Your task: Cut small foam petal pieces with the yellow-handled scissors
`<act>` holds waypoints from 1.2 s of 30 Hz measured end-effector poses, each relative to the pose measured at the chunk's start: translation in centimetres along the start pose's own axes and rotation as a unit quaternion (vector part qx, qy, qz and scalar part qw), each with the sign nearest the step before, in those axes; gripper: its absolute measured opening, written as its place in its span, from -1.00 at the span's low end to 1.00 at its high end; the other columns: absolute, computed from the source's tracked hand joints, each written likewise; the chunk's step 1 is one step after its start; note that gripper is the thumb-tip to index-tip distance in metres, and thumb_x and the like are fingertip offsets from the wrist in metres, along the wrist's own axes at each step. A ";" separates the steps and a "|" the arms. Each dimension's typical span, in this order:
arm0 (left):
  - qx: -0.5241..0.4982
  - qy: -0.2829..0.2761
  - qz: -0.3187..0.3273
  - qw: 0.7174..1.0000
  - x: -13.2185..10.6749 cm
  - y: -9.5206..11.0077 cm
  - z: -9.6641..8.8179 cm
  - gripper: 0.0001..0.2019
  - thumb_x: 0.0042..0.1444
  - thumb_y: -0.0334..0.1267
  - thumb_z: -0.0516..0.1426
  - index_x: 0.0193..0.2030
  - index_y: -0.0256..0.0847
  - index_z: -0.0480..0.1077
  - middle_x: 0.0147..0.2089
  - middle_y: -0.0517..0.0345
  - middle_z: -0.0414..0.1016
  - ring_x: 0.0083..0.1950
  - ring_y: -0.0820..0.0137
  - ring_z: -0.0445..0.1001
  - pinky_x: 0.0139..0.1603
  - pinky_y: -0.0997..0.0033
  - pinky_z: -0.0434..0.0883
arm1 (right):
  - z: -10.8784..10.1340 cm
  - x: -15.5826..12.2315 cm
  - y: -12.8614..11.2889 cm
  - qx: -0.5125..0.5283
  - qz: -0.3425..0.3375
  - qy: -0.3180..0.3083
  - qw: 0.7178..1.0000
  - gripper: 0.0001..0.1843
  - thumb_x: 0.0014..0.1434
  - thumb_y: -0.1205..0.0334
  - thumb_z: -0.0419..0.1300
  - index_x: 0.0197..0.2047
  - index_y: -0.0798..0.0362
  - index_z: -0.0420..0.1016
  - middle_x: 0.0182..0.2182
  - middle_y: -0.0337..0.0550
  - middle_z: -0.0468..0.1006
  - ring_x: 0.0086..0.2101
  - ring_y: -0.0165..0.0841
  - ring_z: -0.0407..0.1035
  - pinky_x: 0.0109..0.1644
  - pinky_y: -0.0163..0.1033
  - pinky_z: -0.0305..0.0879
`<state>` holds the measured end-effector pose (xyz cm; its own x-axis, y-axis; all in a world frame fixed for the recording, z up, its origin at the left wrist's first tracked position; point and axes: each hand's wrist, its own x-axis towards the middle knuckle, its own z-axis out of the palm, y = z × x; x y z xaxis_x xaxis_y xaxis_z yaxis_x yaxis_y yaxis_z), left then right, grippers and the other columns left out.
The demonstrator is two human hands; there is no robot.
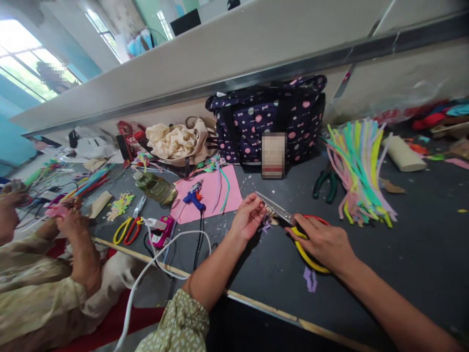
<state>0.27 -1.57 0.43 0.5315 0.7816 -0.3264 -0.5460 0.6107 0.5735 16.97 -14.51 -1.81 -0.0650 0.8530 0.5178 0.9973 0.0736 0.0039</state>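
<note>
My right hand (324, 239) grips a pair of scissors (276, 208) with red and yellow handles. Their blades point left, and the tips reach the fingers of my left hand (247, 217). Those left fingers are pinched together, and what they hold is too small to make out. Small beige and purple scraps (270, 215) lie on the dark table (366, 283) under the blades. A cut purple piece (309, 279) rests nearer the front edge, below the scissor handles.
Right of my hands lies a bundle of pastel fuzzy strips (362, 171), beside green-handled pliers (326, 185). A patterned bag (269, 122) stands behind. To the left are a blue glue gun (195, 196) on pink paper (234, 188), a bottle (156, 188), a white cable (137, 288) and a co-worker's hands (73, 217).
</note>
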 end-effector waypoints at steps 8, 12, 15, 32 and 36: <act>0.004 -0.004 -0.005 1.000 0.0 0.0 0.0 -0.76 -0.14 -0.45 0.29 -0.30 -0.26 0.37 -0.43 0.26 0.41 -0.44 0.62 0.40 -0.32 0.62 0.37 | 0.0 -0.1 0.2 -0.006 -0.008 -0.018 1.000 -0.64 0.23 0.02 -0.02 -0.08 0.05 0.43 -0.42 -0.15 0.50 -0.51 -0.44 0.29 -0.47 -0.28 -0.08; 0.013 0.011 -0.004 1.000 -0.1 0.1 0.2 -0.76 -0.15 -0.45 0.29 -0.31 -0.26 0.37 -0.44 0.26 0.40 -0.44 0.62 0.39 -0.32 0.60 0.36 | 0.2 -0.4 0.3 0.020 -0.006 -0.031 0.999 -0.64 0.22 0.04 -0.02 -0.07 0.06 0.42 -0.40 -0.13 0.52 -0.51 -0.43 0.30 -0.48 -0.30 -0.06; 0.020 0.011 0.000 1.000 -0.1 0.2 0.2 -0.76 -0.15 -0.44 0.29 -0.31 -0.26 0.38 -0.43 0.25 0.41 -0.44 0.61 0.39 -0.33 0.60 0.35 | 0.2 -0.4 0.3 0.038 0.007 -0.033 0.999 -0.65 0.21 0.04 -0.01 -0.07 0.03 0.41 -0.35 -0.14 0.53 -0.48 -0.42 0.33 -0.47 -0.30 -0.03; 0.031 0.013 0.028 0.999 -0.1 0.5 0.4 -0.74 -0.15 -0.40 0.30 -0.29 -0.23 0.38 -0.44 0.27 0.39 -0.47 0.62 0.38 -0.36 0.61 0.35 | -0.2 0.3 0.0 0.056 0.046 -0.039 0.997 -0.56 0.22 -0.08 -0.04 -0.12 0.08 0.43 -0.35 -0.07 0.53 -0.42 -0.34 0.37 -0.42 -0.30 0.02; 0.038 0.003 0.033 0.999 -0.1 0.4 0.3 -0.73 -0.16 -0.38 0.31 -0.27 -0.23 0.38 -0.40 0.26 0.43 -0.46 0.62 0.39 -0.35 0.60 0.36 | -0.3 0.5 0.1 0.040 0.052 -0.039 0.997 -0.56 0.22 -0.09 -0.06 -0.17 0.06 0.45 -0.39 -0.08 0.52 -0.45 -0.35 0.35 -0.44 -0.29 -0.03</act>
<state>0.21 -1.51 0.92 0.4921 0.8209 -0.2896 -0.5287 0.5461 0.6498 17.06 -14.28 -1.29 0.0335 0.8954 0.4440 0.9930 0.0206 -0.1164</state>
